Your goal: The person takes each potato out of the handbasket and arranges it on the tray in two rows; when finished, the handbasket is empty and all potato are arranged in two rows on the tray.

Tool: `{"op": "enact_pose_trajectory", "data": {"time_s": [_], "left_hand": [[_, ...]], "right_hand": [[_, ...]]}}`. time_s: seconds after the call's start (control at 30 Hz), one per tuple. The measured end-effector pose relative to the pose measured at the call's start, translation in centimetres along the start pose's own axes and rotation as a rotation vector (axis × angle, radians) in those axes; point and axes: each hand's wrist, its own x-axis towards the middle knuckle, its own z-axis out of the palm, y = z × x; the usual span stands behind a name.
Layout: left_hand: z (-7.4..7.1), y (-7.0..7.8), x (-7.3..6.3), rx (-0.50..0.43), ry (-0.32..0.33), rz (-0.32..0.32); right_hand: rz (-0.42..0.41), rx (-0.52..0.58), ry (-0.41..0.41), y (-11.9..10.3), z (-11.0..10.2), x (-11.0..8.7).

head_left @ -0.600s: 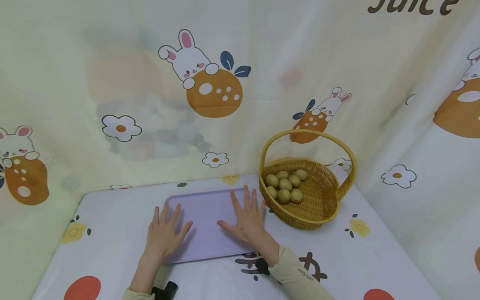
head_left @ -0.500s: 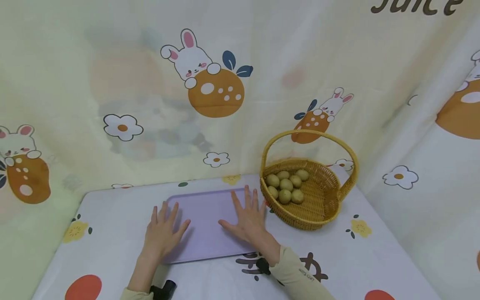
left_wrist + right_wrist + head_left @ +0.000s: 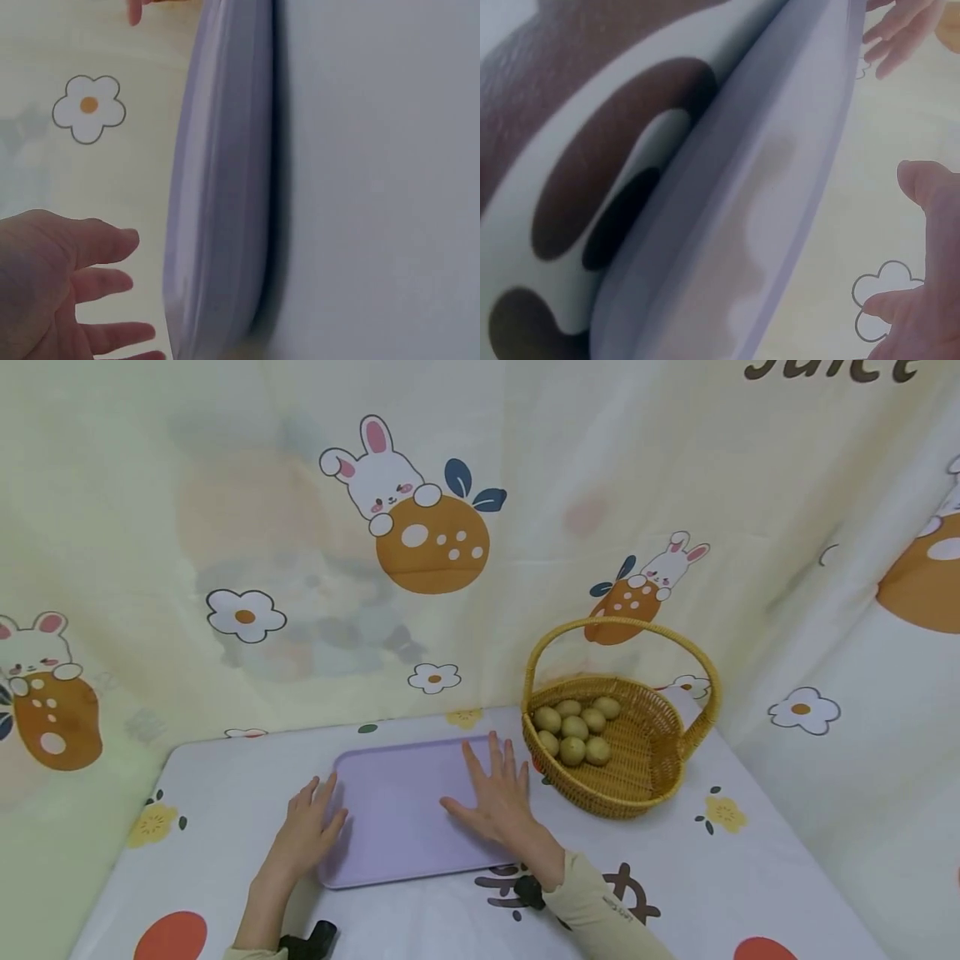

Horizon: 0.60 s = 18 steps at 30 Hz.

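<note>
A flat lilac tray (image 3: 405, 810) lies on the table, its side wall filling the middle of the left wrist view. My left hand (image 3: 302, 831) is at the tray's left edge, fingers extended and holding nothing. Over the right part of the tray my right hand (image 3: 498, 797) is spread wide, thumb pointing left, also holding nothing. In the right wrist view its thumb and a finger show apart from the tray (image 3: 727, 225). Right of that hand stands a yellow wicker basket (image 3: 637, 768) with a tall handle; several round yellow-green fruits (image 3: 574, 727) sit in its left half.
A white printed tablecloth (image 3: 420, 918) covers the table. Behind it hangs a cream curtain (image 3: 540, 460) with rabbit and flower prints, close behind the basket. The basket handle arches high above its rim.
My left hand has moved left, from over the tray's left part to its edge, its fingers closer together. The right hand stays nearly still. Basket and tray have not moved.
</note>
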Motion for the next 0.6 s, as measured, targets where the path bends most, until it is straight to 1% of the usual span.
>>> {"op": "enact_pose_trajectory", "data": {"time_s": [0.17, 0.33, 0.43, 0.6], "left_hand": [[0.05, -0.09, 0.21, -0.028, 0.012, 0.008], [-0.1, -0.15, 0.28, -0.081, -0.005, 0.0], [-0.16, -0.28, 0.31, -0.103, -0.005, -0.01], [-0.01, -0.84, 0.47, -0.092, 0.021, -0.023]], "right_hand": [[-0.001, 0.052, -0.007, 0.07, -0.17, -0.18], [-0.019, 0.082, -0.004, 0.23, -0.22, -0.19], [-0.058, 0.101, 0.025, 0.45, -0.24, -0.04], [-0.148, 0.172, 0.072, 0.73, -0.59, 0.25]]}}
